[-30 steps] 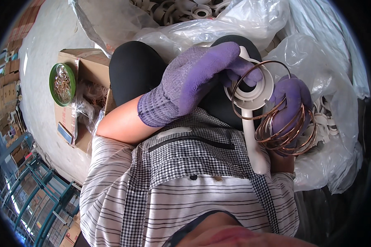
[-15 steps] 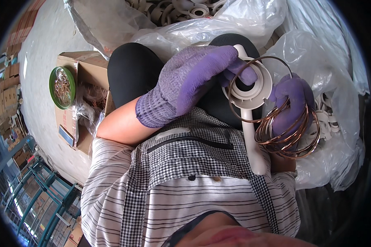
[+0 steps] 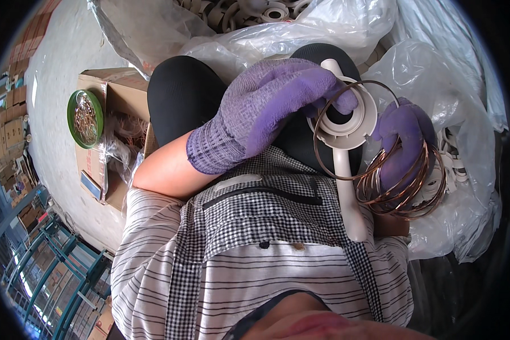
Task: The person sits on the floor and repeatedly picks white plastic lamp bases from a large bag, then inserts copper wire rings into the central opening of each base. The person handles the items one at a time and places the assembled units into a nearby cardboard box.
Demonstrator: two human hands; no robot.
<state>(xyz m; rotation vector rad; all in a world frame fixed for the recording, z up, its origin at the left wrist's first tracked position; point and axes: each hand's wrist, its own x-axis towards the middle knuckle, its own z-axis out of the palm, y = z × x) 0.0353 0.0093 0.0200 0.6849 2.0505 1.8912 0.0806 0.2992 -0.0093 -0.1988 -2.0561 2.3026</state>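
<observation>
The left hand, in a purple knitted glove, reaches across the lap with its grip narrow, the fingertips pinched on a single copper ring and pressing it against the round head of a white plastic part. The right hand, gloved the same, has its grip curled shut around the far side of that round head, and a bundle of copper rings hangs around it (how many is hard to tell, as they overlap). The plastic part sits over the person's knees, just in front of the checked and striped shirt; its long axis runs near upright in the picture, a thin stub pointing away from the body and a longer handle pointing back toward the chest, with the flat round head between. The single ring loops wide around the head and crosses the handle. Clear plastic bags crowd the right side and the top, holding more white parts. To the left a cardboard box stands on the floor, with a green round tin of rings resting on it.
</observation>
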